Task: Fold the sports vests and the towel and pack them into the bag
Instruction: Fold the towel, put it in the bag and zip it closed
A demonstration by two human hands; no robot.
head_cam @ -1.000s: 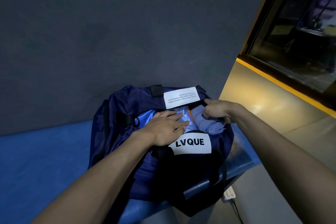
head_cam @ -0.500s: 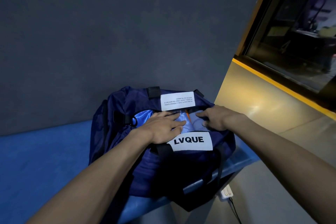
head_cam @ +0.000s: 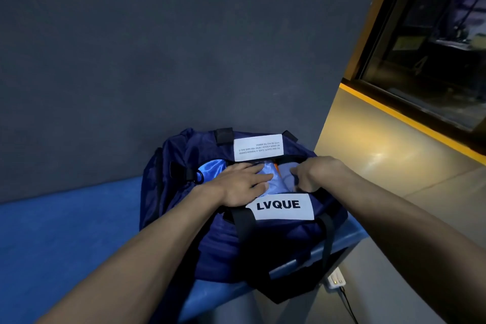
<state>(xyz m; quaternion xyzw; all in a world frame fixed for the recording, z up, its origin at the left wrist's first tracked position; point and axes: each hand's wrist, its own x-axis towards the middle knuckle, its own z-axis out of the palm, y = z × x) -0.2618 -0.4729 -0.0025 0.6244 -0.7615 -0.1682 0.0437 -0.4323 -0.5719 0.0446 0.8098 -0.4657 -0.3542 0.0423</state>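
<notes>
Vests point(head_cam: 273, 176) in bag point(head_cam: 223, 239), under left hand point(head_cam: 242, 184)

The bag point(head_cam: 223, 239) is dark blue cloth with a faint sheen, its straps point(head_cam: 243, 223) matt black webbing. The vest point(head_cam: 213, 167) inside is light blue, glossy and satiny. 2 white labels point(head_cam: 282, 206) look smooth and matt. The bench point(head_cam: 52, 231) is matt blue; the wall point(head_cam: 157, 47) is matt, slightly rough grey.
</notes>
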